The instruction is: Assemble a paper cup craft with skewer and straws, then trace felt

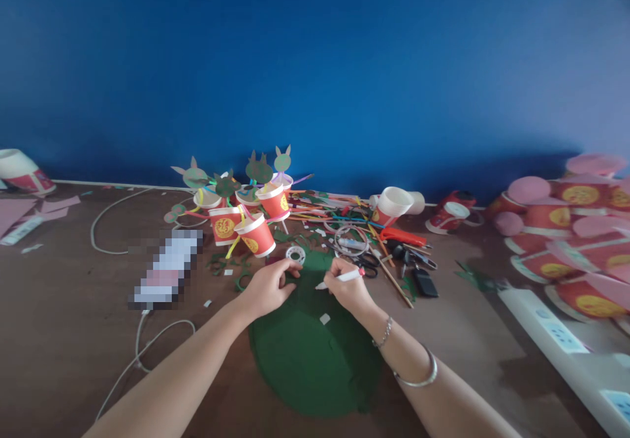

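Note:
In my right hand [350, 288] is a white marker [352, 275] with a red end; its tip points left, just over the green sheet. The large, roughly round green sheet [315, 366] lies on the table under both hands. My left hand [270, 287] rests at the sheet's upper left with fingers bent, the thumb apart from them and nothing visible between. A small white scrap [325, 319] sits on the sheet between my wrists. Right beyond my left fingertips is a white tape roll [295, 255].
Red paper cups [256, 236] with green animal heads stand at the back left. Behind my right hand are stacked cups [392, 206], a red-orange tool [403, 237], scissors [371, 266] and sticks. A power strip [546, 333] and pink-topped cups [556, 211] are on the right, a phone [170, 267] on the left.

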Demonstrator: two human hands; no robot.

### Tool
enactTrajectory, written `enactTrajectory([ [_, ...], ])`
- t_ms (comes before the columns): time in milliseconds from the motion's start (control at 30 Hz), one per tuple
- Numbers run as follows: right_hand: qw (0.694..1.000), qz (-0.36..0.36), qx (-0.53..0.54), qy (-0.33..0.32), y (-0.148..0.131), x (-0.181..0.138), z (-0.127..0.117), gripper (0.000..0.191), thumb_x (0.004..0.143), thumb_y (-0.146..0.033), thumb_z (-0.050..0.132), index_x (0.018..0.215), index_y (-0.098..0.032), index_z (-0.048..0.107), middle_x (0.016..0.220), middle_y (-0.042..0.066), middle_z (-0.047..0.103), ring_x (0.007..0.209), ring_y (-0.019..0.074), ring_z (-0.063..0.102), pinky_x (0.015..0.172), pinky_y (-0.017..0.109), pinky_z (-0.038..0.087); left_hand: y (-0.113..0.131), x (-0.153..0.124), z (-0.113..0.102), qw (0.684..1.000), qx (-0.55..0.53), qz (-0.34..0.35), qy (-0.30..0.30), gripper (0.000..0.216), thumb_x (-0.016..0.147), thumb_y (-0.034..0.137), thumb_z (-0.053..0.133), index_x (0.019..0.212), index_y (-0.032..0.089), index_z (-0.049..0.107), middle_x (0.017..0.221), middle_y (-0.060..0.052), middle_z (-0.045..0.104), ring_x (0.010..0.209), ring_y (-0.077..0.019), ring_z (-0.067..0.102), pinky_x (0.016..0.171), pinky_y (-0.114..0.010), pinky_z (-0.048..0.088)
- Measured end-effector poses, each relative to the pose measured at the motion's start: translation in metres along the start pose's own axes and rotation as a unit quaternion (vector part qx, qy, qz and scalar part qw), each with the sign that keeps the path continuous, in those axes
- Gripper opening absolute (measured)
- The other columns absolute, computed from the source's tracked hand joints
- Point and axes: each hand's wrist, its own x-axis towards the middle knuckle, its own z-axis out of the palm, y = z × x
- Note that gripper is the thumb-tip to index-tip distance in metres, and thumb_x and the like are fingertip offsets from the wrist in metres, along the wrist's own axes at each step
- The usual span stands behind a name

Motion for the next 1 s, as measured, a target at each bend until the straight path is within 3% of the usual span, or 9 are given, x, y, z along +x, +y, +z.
enactTrajectory([
  [433,1.000,0.013,0.012,-0.023,-0.0023,-0.0001,-0.0019,0.020,0.063,-0.021,0.048,0.051,-0.023,0.033,0.042,-0.007,0.038,0.041,0.0089,0.037,0.042,0.021,0.027,-0.0013,0.0006,0.0004,1.000,-0.001,0.009,0.002,0.034,0.072,0.011,0.058,0.104,0.019,0.057,0.091,0.000,0.068,0.054,-0.0084,0.045,0.055,-0.020,0.039],
  [1000,0.997,0.024,0.007,-0.071,-0.0067,-0.0026,-0.0018,0.020,0.066,-0.019,0.050,0.052,-0.022,0.036,0.040,-0.007,0.045,0.039,0.0094,0.044,0.040,0.020,0.030,-0.0027,0.0007,0.0008,1.000,0.001,0.012,0.000,0.035,0.072,0.012,0.057,0.106,0.020,0.056,0.091,0.000,0.068,0.054,-0.0088,0.046,0.055,-0.021,0.039],
])
